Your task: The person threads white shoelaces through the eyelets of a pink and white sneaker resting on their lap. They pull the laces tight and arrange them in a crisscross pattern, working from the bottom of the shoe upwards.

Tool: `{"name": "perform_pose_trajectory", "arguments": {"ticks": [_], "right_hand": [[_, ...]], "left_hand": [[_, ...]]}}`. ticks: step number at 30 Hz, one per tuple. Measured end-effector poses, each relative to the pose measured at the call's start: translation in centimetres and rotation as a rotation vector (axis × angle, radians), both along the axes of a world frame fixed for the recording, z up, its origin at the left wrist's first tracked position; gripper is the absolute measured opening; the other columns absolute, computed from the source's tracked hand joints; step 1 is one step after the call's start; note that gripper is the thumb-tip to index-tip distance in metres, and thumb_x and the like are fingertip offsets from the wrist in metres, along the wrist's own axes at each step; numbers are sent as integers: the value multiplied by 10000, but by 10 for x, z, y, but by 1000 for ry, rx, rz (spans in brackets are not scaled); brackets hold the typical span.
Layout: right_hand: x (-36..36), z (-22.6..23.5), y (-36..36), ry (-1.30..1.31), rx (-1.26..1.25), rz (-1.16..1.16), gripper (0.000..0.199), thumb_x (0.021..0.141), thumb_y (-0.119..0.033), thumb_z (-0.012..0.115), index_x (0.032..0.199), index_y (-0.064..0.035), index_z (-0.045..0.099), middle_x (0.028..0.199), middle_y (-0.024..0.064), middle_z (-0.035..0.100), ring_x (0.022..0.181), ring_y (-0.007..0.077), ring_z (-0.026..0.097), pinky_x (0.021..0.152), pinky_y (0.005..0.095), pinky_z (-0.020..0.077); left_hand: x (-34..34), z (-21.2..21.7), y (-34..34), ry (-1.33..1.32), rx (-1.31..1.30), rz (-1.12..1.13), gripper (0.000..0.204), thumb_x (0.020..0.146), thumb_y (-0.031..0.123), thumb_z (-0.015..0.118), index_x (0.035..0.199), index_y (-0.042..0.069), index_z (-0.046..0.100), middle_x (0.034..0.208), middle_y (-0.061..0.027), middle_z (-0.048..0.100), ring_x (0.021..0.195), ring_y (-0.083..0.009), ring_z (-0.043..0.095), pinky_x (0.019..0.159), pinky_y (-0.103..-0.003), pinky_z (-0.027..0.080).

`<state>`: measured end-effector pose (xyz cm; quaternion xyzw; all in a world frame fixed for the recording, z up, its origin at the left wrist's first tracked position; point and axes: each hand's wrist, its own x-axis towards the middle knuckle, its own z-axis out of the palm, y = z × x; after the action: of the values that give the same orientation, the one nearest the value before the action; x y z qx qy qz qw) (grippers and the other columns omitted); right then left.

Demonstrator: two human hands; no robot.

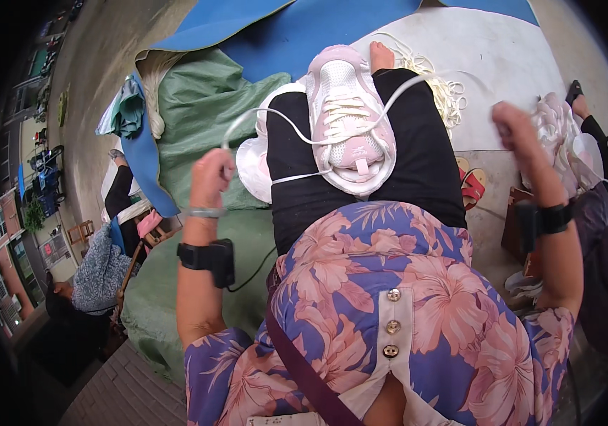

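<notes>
Resting on our lap, the pink and white sneaker (pixel 346 121) lies sole-down on the black trousers (pixel 417 163), its toe pointing away from us and its tongue toward our flowered blouse (pixel 389 284). We hold a white lace (pixel 275 113) that runs through its eyelets and out to both sides. Our left hand (pixel 210 177) is shut in a fist around one end of the lace, raised to the left of the shoe and a little nearer to us than its toe. Our right hand (pixel 513 131) is lifted well out to the right of the shoe, fingers curled closed on the other end, which stretches up across the shoe's right side. Both hands stand apart from the shoe itself; only the lace joins them to it. A loose heap of white laces (pixel 446 92) lies on the pale ground just beyond our knee. Green cloth (pixel 197 113) spreads to the left of the lap, beside a blue mat (pixel 282 35). Another person sits at the far right edge with a pale shoe (pixel 556 121).
</notes>
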<state>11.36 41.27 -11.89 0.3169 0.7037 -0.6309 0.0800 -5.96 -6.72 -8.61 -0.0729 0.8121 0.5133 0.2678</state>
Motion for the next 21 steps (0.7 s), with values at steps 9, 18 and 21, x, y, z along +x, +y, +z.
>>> {"name": "perform_pose_trajectory", "arguments": {"ticks": [9,18,21], "right_hand": [[-36,-19,-126,119,-410,-24,157,891,-223,579,816,-86,566,635,-34,523,492,29,435,424,184,322],[-35,-25,-140,329,-379,-75,91,859,-114,629,923,-53,608,762,4,622,696,51,557,628,187,429],[-33,-29,-144,361,-382,-119,90,828,-53,652,907,-35,613,750,-11,603,674,28,529,605,173,429]], "left_hand": [[36,-14,85,-311,330,-106,176,882,168,585,903,-4,622,633,10,526,464,-45,425,429,-191,340],[49,-23,105,-235,478,-35,171,857,108,561,972,-14,596,688,-50,611,523,-94,552,495,-224,473],[49,-26,105,-235,504,-39,170,860,102,549,989,-5,581,712,-61,625,540,-99,570,514,-231,487]]}}
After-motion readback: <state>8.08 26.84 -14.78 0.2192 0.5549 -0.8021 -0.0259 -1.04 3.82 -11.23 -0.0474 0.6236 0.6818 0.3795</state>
